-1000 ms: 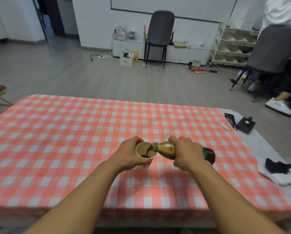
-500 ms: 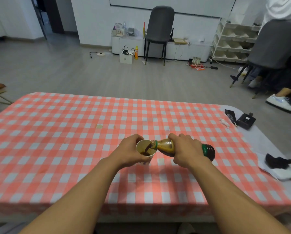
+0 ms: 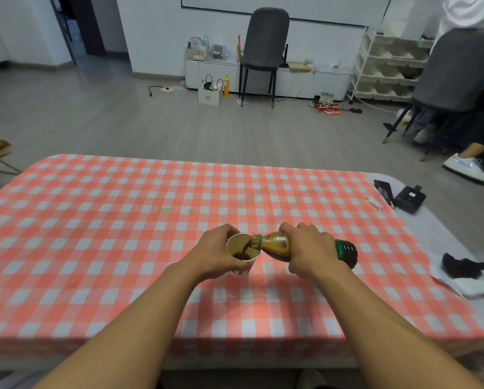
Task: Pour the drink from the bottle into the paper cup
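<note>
Head view: the right hand (image 3: 309,252) grasps the bottle (image 3: 277,244), tipped nearly flat, mouth at the rim of the cup (image 3: 242,252) gripped by the left hand (image 3: 215,255) on the table (image 3: 95,220), dark drink now pooled deeper than before, so pouring is well underway.

left hand (image 3: 215,255) grips paper cup (image 3: 242,255) | right hand (image 3: 309,252) tips bottle (image 3: 277,244) | drink (image 3: 245,252) streaming in

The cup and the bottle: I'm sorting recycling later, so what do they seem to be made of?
The white paper cup looks like matte paper with a thin rolled rim. The clear bottle with a green label is probably glossy plastic: dark drink shows through its wall, though glass can't be ruled out.
</note>
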